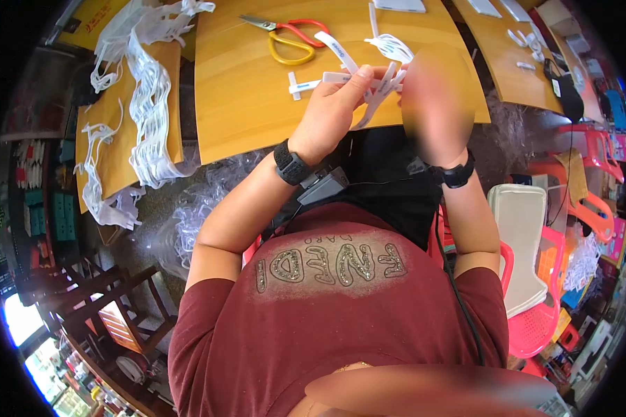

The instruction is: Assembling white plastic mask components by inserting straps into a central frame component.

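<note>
My left hand (332, 115) is closed, thumb against fingers, on several narrow white printed strips (379, 97) that fan out above the table's near edge. My right hand (438, 115) is at the other end of these strips; a blur covers its fingers, so its grip is hidden. A short white strip (303, 87) with a crosspiece lies just left of my left hand. Beyond my hands, a looped bundle of thin white straps (391, 47) rests on the wood. Scissors (282, 38) with one red and one yellow handle lie at the far left of the table.
The wooden table (236, 104) ends just in front of my lap. On a side table to the left hang long bundles of white straps (149, 111). A second table (515, 76) stands at right, with small white pieces on it. A red plastic chair (539, 326) stands at lower right.
</note>
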